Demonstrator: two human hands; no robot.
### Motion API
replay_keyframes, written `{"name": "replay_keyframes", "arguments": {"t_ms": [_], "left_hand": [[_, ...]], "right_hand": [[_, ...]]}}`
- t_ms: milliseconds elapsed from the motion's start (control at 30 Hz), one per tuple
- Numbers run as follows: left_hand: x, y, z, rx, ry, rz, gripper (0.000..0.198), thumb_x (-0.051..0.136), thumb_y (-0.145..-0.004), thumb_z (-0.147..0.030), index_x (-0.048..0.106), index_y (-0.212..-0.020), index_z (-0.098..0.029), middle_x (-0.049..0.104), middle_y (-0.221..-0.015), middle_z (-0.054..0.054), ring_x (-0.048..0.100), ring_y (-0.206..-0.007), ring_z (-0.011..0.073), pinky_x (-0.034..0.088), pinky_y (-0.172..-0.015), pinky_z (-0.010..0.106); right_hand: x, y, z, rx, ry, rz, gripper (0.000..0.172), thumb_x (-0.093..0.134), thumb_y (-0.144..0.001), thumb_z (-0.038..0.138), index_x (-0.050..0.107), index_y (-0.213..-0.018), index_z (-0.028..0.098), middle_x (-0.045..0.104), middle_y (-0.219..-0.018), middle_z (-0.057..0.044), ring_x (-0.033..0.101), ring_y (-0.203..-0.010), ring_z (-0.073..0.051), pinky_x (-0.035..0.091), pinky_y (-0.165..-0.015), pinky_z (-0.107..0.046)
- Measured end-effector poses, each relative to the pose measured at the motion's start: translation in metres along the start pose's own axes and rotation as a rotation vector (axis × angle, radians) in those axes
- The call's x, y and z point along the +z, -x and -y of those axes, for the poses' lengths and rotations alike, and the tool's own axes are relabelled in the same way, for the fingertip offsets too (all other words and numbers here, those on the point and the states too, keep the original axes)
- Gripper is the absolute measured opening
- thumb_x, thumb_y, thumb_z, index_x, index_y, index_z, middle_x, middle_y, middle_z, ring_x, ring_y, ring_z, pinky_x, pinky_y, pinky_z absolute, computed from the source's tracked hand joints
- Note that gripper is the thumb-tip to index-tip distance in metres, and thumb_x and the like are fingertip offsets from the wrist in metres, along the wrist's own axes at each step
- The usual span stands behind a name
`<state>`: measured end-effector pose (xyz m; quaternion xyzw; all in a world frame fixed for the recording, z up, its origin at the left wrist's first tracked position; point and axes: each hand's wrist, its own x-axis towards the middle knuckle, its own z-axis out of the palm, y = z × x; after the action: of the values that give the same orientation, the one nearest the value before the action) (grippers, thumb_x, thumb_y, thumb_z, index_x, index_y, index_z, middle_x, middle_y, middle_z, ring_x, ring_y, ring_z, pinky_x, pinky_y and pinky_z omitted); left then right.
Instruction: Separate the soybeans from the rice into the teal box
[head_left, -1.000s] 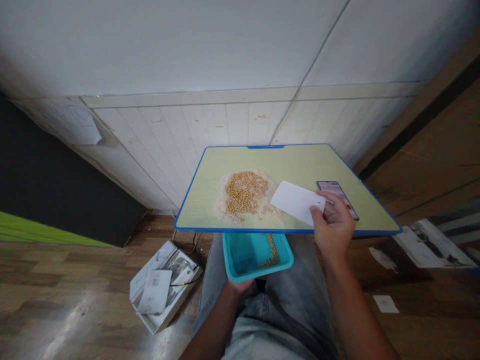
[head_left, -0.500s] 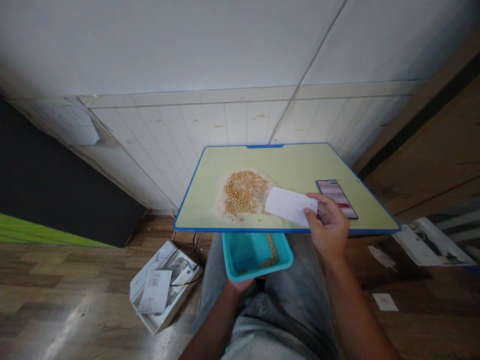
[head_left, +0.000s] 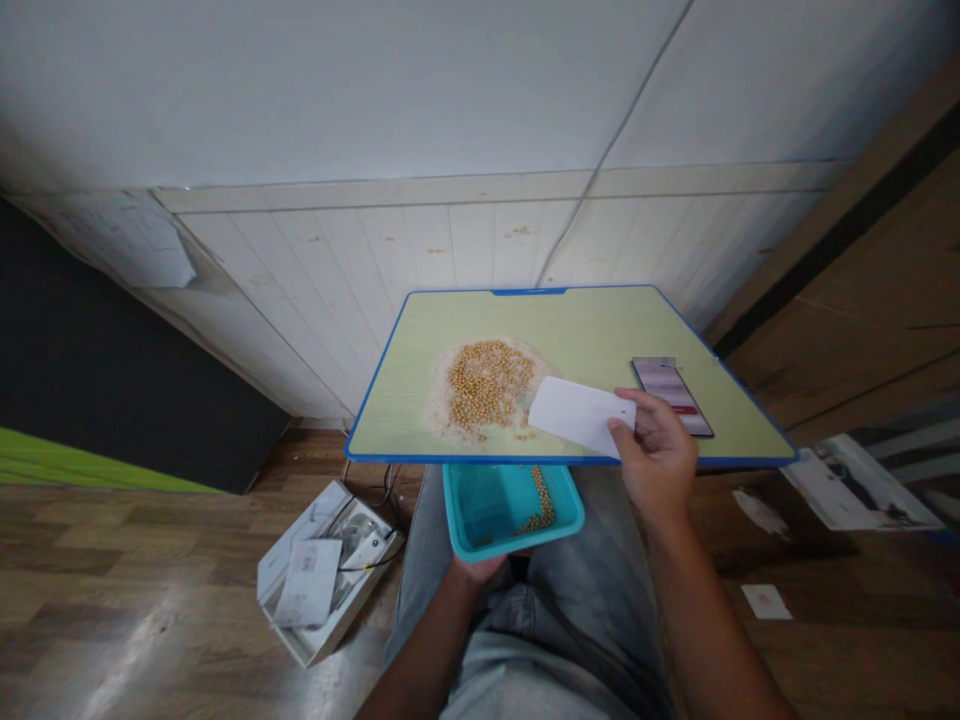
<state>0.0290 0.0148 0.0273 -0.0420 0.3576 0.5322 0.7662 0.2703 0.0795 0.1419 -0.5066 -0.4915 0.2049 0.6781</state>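
Observation:
Between thumb and fingers, my right hand (head_left: 656, 440) grips a white card (head_left: 576, 410) by its right end. The card's left edge is beside a heap of soybeans (head_left: 491, 382), which lies amid pale grains like rice (head_left: 442, 400) on a light green table (head_left: 600, 330) with a blue rim. A few beans sit apart near the front edge. Below that edge my left hand (head_left: 480, 570) holds a turquoise plastic basin (head_left: 487, 548) from underneath, its fingers mostly hidden. Some soybeans (head_left: 541, 505) have gathered along the basin's right side.
On the table's right lies a phone (head_left: 673, 396), screen up. A white box (head_left: 330, 575) with cables and papers stands on the wooden floor at left. The wall (head_left: 450, 250) rises behind the table, and a brown cardboard-like panel (head_left: 862, 300) leans at right.
Almost nothing differs. The card and right hand have barely moved, and a few loose beans near the card's left edge have shifted slightly. The basin stays in place under the table edge.

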Motion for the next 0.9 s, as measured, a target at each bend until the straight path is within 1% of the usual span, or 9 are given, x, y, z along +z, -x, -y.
{"name": "replay_keyframes", "arguments": {"t_ms": [100, 167, 267, 400, 467, 567, 633, 767, 900], "left_hand": [[0.003, 0.0, 0.001, -0.001, 0.023, -0.021, 0.051, 0.053, -0.12, -0.059, 0.093, -0.136, -0.032, 0.098, -0.157, 0.008, 0.056, -0.192, 0.0392, 0.033, -0.164, 0.064], [0.003, -0.001, 0.002, 0.009, 0.032, -0.027, 0.052, 0.053, -0.12, -0.061, 0.094, -0.13, -0.032, 0.099, -0.155, 0.008, 0.058, -0.191, 0.0412, 0.035, -0.163, 0.065], [0.002, -0.003, 0.002, 0.041, 0.003, -0.02, 0.045, 0.064, -0.114, -0.066, 0.096, -0.123, -0.035, 0.102, -0.146, 0.006, 0.059, -0.19, 0.0433, 0.038, -0.162, 0.067], [0.0, -0.004, 0.002, 0.049, -0.047, 0.056, 0.042, 0.074, -0.108, -0.068, 0.097, -0.124, -0.036, 0.099, -0.155, 0.006, 0.062, -0.187, 0.0473, 0.042, -0.159, 0.073], [-0.001, -0.004, 0.002, 0.049, -0.037, 0.07, 0.043, 0.074, -0.109, -0.068, 0.097, -0.123, -0.035, 0.099, -0.156, 0.007, 0.063, -0.186, 0.0485, 0.043, -0.159, 0.075], [-0.006, -0.008, 0.004, 0.071, -0.046, 0.082, 0.048, 0.077, -0.107, -0.073, 0.098, -0.125, -0.034, 0.098, -0.158, 0.008, 0.062, -0.187, 0.0495, 0.044, -0.158, 0.077], [-0.012, -0.011, 0.006, 0.084, -0.063, 0.088, 0.049, 0.081, -0.104, -0.076, 0.098, -0.126, -0.035, 0.099, -0.157, 0.008, 0.061, -0.188, 0.05, 0.045, -0.158, 0.076], [-0.024, -0.019, 0.008, 0.074, -0.023, 0.048, 0.045, 0.083, -0.105, -0.069, 0.097, -0.126, -0.032, 0.101, -0.147, 0.009, 0.069, -0.181, 0.0496, 0.048, -0.155, 0.079], [-0.029, -0.022, 0.008, 0.06, -0.017, 0.054, 0.043, 0.084, -0.106, -0.064, 0.096, -0.127, -0.03, 0.101, -0.147, 0.01, 0.071, -0.178, 0.0484, 0.049, -0.155, 0.079]], "right_hand": [[-0.001, 0.0, -0.001, 0.017, -0.009, 0.032, 0.033, 0.097, -0.097, 0.038, 0.094, -0.129, 0.026, 0.097, -0.106, -0.009, 0.089, -0.086, -0.03, 0.068, -0.069, -0.036], [-0.003, -0.001, -0.002, 0.019, -0.012, 0.043, 0.034, 0.097, -0.099, 0.037, 0.093, -0.131, 0.026, 0.097, -0.106, -0.009, 0.089, -0.086, -0.03, 0.068, -0.07, -0.036], [-0.004, -0.001, -0.003, 0.013, -0.014, 0.035, 0.035, 0.097, -0.098, 0.036, 0.092, -0.132, 0.026, 0.096, -0.107, -0.009, 0.09, -0.087, -0.029, 0.068, -0.072, -0.035], [-0.004, 0.0, -0.004, 0.025, -0.029, 0.092, 0.033, 0.098, -0.098, 0.038, 0.094, -0.129, 0.026, 0.096, -0.101, -0.007, 0.087, -0.082, -0.027, 0.065, -0.069, -0.033], [-0.002, 0.001, -0.004, 0.02, -0.035, 0.075, 0.033, 0.098, -0.099, 0.039, 0.094, -0.129, 0.026, 0.096, -0.102, -0.007, 0.088, -0.083, -0.027, 0.066, -0.07, -0.033], [0.002, 0.0, -0.007, 0.006, -0.035, -0.006, 0.034, 0.098, -0.099, 0.038, 0.093, -0.13, 0.026, 0.097, -0.106, -0.009, 0.09, -0.087, -0.029, 0.067, -0.072, -0.034], [0.005, -0.001, -0.009, 0.002, -0.038, -0.03, 0.034, 0.098, -0.099, 0.038, 0.092, -0.131, 0.027, 0.098, -0.108, -0.009, 0.091, -0.089, -0.029, 0.068, -0.073, -0.035], [0.008, -0.001, -0.013, 0.005, -0.059, 0.01, 0.035, 0.099, -0.099, 0.04, 0.092, -0.13, 0.027, 0.099, -0.107, -0.009, 0.093, -0.09, -0.03, 0.069, -0.076, -0.036], [0.007, 0.0, -0.012, 0.012, -0.074, 0.033, 0.034, 0.098, -0.099, 0.041, 0.093, -0.129, 0.026, 0.1, -0.108, -0.01, 0.093, -0.088, -0.029, 0.069, -0.074, -0.034]]}}
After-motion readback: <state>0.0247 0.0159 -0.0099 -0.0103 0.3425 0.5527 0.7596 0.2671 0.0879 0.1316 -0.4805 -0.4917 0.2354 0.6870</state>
